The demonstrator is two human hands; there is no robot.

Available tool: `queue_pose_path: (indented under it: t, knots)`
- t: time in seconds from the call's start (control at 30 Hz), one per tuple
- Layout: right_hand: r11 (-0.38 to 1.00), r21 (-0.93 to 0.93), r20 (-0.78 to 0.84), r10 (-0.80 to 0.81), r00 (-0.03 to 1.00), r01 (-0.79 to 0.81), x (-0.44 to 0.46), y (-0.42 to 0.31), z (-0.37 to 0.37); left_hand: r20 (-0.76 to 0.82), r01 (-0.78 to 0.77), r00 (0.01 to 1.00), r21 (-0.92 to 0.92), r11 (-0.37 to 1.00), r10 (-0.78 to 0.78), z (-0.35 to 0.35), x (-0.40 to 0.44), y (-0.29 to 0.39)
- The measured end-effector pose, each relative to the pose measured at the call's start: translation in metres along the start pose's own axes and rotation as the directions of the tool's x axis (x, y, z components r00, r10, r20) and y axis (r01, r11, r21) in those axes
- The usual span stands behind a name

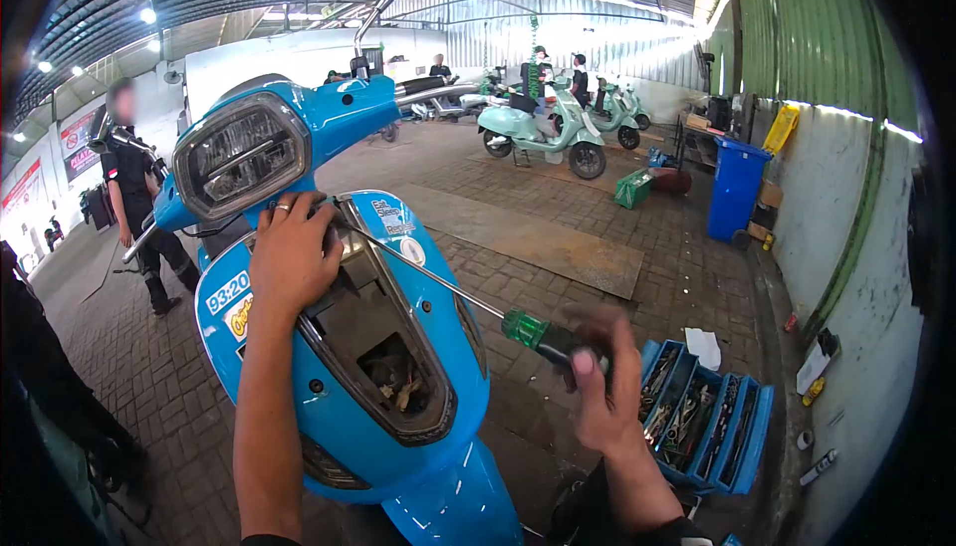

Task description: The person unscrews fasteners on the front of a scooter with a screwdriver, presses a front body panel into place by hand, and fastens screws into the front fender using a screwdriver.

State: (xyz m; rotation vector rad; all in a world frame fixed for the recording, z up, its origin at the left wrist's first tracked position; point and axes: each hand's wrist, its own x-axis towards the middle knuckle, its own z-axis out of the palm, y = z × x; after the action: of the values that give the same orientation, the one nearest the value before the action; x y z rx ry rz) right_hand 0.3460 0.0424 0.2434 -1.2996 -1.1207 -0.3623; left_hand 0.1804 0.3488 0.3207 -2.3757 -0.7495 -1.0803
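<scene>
The blue scooter front [388,446] stands before me, with a headlight [244,156] set in its handlebar cover. My left hand [294,252] lies on the upper front panel just under the headlight, its fingers spread and bent over the top edge. A long-shafted screwdriver [528,328] with a green and black handle slants from there to the right. Its tip end is near my left fingertips, and the contact point is hidden. My right hand [602,387], partly blurred, is closed around the handle's rear. Below my left hand is an open cavity [383,332] in the panel, with debris inside.
A blue toolbox [702,417] full of hand tools lies open at lower right. Beyond are a blue bin [737,188], a metal plate [538,232] on the paving, and mint scooters [543,128]. A person [139,188] in dark clothes stands at left.
</scene>
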Motion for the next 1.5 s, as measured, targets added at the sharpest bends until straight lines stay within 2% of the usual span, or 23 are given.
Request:
queue_pose_path:
  t: [0.07, 0.13, 0.17, 0.23, 0.27, 0.3, 0.37, 0.43, 0.57, 0.6, 0.67, 0.73, 0.77, 0.83, 0.9, 0.93, 1.03, 1.1, 1.23, 1.3, 1.37, 1.4, 1.5]
  knots:
    - [0.982, 0.036, -0.154, -0.179, 0.972, 0.187, 0.001, -0.002, 0.001, 0.003, 0.015, 1.0, 0.003, 1.0, -0.015, 0.001, -0.001, 0.0]
    - [0.999, 0.033, 0.049, -0.031, 0.998, 0.029, -0.007, 0.003, -0.004, 0.002, 0.015, 1.0, -0.001, 1.0, -0.015, -0.002, -0.002, 0.003]
    - [0.999, 0.022, 0.042, -0.029, 0.999, 0.028, -0.007, 0.001, -0.009, 0.004, 0.02, 1.0, 0.006, 1.0, -0.02, -0.002, -0.003, 0.003]
    - [0.964, -0.137, 0.176, 0.248, 0.953, -0.226, -0.005, -0.006, -0.017, 0.004, 0.018, 1.0, 0.002, 1.0, -0.018, 0.0, -0.002, 0.003]
    - [0.964, -0.141, 0.173, 0.246, 0.954, -0.224, -0.002, -0.008, -0.013, 0.019, 0.024, 1.0, -0.001, 1.0, -0.024, -0.002, -0.002, 0.003]
    - [0.999, -0.026, 0.063, 0.049, 0.997, -0.048, 0.002, -0.012, -0.005, 0.035, 0.029, 0.999, -0.003, 1.0, -0.029, -0.003, -0.002, 0.003]
    - [0.986, 0.068, -0.069, -0.145, 0.987, 0.149, 0.003, -0.011, -0.001, 0.045, 0.036, 0.998, -0.007, 0.999, -0.036, -0.005, -0.001, 0.004]
    - [1.0, -0.004, 0.108, 0.0, 0.994, 0.0, -0.003, -0.003, -0.009, 0.061, 0.041, 0.997, -0.014, 0.999, -0.04, -0.004, -0.001, 0.004]
    - [0.954, -0.227, 0.209, 0.245, 0.947, -0.196, 0.003, -0.014, -0.018, 0.047, 0.045, 0.998, 0.035, 0.998, -0.046, 0.001, -0.002, 0.004]
    - [0.993, -0.112, 0.128, 0.041, 0.991, -0.026, 0.005, -0.02, -0.012, 0.055, 0.044, 0.997, 0.048, 0.998, -0.047, 0.002, -0.001, 0.004]
    - [0.987, -0.013, 0.025, -0.158, 0.987, 0.159, 0.006, -0.021, -0.007, 0.054, 0.045, 0.997, 0.049, 0.998, -0.047, 0.0, -0.002, 0.004]
    - [0.967, -0.047, 0.034, -0.25, 0.968, 0.251, 0.005, -0.017, -0.004, 0.059, 0.043, 0.997, 0.052, 0.998, -0.046, 0.0, -0.002, 0.006]
    - [0.967, -0.041, 0.038, -0.25, 0.967, 0.252, 0.002, -0.016, -0.007, 0.062, 0.04, 0.997, 0.031, 0.999, -0.041, 0.001, -0.002, 0.006]
    - [0.955, -0.295, 0.24, 0.115, 0.964, -0.041, -0.001, -0.009, -0.022, 0.06, 0.056, 0.997, 0.024, 0.998, -0.057, 0.001, -0.003, 0.003]
    - [0.958, -0.284, 0.269, 0.128, 0.954, -0.049, 0.005, -0.006, -0.019, 0.05, 0.035, 0.998, 0.044, 0.998, -0.037, 0.003, -0.002, 0.003]
    - [0.965, -0.212, 0.162, -0.123, 0.979, 0.156, 0.009, -0.006, -0.013, 0.093, 0.047, 0.994, 0.055, 0.997, -0.052, 0.0, -0.002, 0.004]
    - [0.929, -0.142, 0.085, -0.333, 0.939, 0.342, 0.001, -0.004, -0.015, 0.099, 0.052, 0.993, 0.057, 0.997, -0.057, 0.003, -0.002, 0.002]
    - [0.961, -0.239, 0.215, 0.195, 0.957, -0.142, -0.008, -0.008, -0.021, 0.092, 0.05, 0.994, 0.064, 0.997, -0.056, 0.006, -0.002, 0.001]
    - [0.973, -0.228, 0.166, 0.078, 0.983, -0.039, -0.008, -0.005, -0.017, 0.083, 0.051, 0.995, 0.031, 0.998, -0.054, 0.007, -0.001, 0.002]
    - [0.967, -0.174, 0.017, -0.184, 0.983, 0.184, -0.008, 0.0, -0.01, 0.118, 0.06, 0.991, 0.042, 0.997, -0.064, 0.011, -0.001, -0.001]
    - [0.985, -0.17, 0.019, -0.018, 1.0, 0.021, -0.012, 0.002, -0.01, 0.159, 0.066, 0.985, 0.026, 0.997, -0.069, 0.01, 0.001, -0.002]
    - [0.957, -0.291, -0.059, -0.022, 0.998, 0.004, -0.021, 0.023, -0.011, 0.077, 0.055, 0.995, 0.005, 0.998, -0.055, 0.017, -0.003, -0.004]
    - [0.97, -0.195, -0.017, 0.145, 0.989, -0.145, -0.024, 0.044, -0.027, 0.088, 0.035, 0.995, 0.0, 0.999, -0.035, 0.012, -0.004, -0.005]
